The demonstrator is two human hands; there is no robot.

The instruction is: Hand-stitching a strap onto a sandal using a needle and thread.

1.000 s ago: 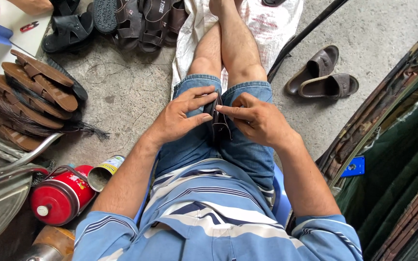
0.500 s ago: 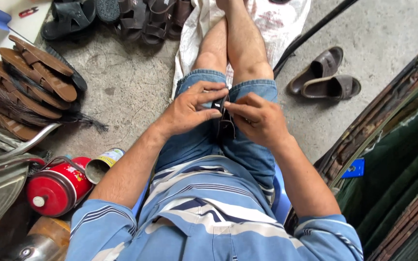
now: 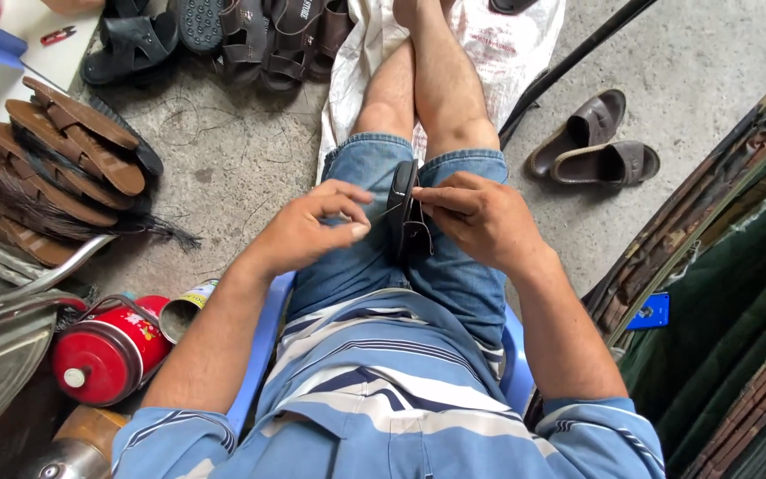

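Black rubber sandal (image 3: 403, 208) stands on edge between my thighs, its sole narrow and smooth, a dark strap looping off its right side. My right hand (image 3: 480, 217) grips it from the right, fingers curled over the strap and thumb pressed to the sole. My left hand (image 3: 312, 229) sits just beside it — thumb and forefinger pinched on something thin, perhaps a needle or thread, too fine to tell. Both forearms angle inward over my faded blue denim shorts (image 3: 374, 257). On the rough grey concrete floor (image 3: 223, 177) lie a stack of flat brown leather soles (image 3: 55, 168) to my left and a pair of brown slip-on sandals (image 3: 591, 142) to my right — well apart from my hands.
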